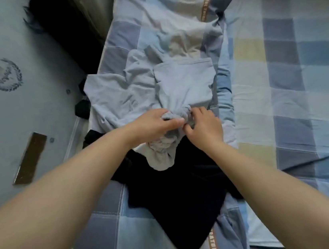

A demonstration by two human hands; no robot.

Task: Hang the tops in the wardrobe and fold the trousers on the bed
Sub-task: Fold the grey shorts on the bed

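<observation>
A pale grey garment [183, 82] lies spread on the bed, its near end bunched into a wad. My left hand [153, 123] grips that bunched end from the left. My right hand [203, 127] pinches the same wad from the right, so both hands meet on it. Under the wad and closer to me lies a black garment [180, 201], crumpled, its point reaching toward the bed's near edge. I cannot tell whether the grey piece is a top or trousers.
The bed carries a blue, grey and cream checked quilt [293, 90], rumpled at the top near a pillow [181, 7]. Left of the bed stands a pale panel [8, 86] with wreath emblems and a brass handle [30, 158]. A dark gap [67, 32] lies between them.
</observation>
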